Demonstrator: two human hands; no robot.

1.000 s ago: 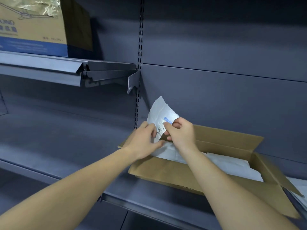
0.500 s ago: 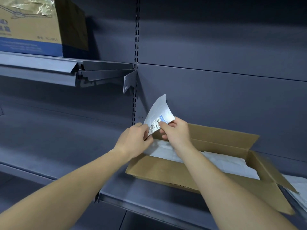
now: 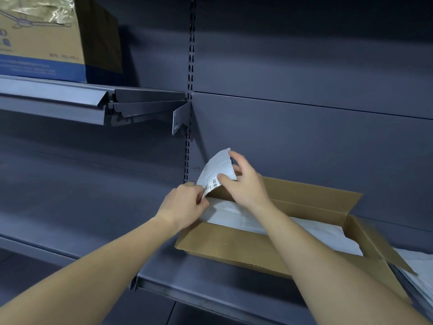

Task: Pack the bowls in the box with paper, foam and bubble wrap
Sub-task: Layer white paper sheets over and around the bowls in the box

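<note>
An open brown cardboard box (image 3: pixel 225 245) stands on the grey shelf, its flaps spread. White paper (image 3: pixel 314 233) lines its inside. Above the box's left end, both hands hold up a white sheet (image 3: pixel 219 166) that bears a barcode label. My left hand (image 3: pixel 185 205) pinches the sheet's lower corner by the label. My right hand (image 3: pixel 246 184) pinches its right edge with thumb and fingers, the other fingers spread. No bowls are in view.
The grey metal shelf (image 3: pixel 199 275) carries the box near its front edge. More white sheets (image 3: pixel 419 270) lie to the right of the box. A printed carton (image 3: pixel 46 38) stands on the upper left shelf. A slotted upright (image 3: pixel 190 90) runs down the back wall.
My right hand has slid up along the white sheet and its fingers have spread. My left hand keeps its pinch at the labelled corner.
</note>
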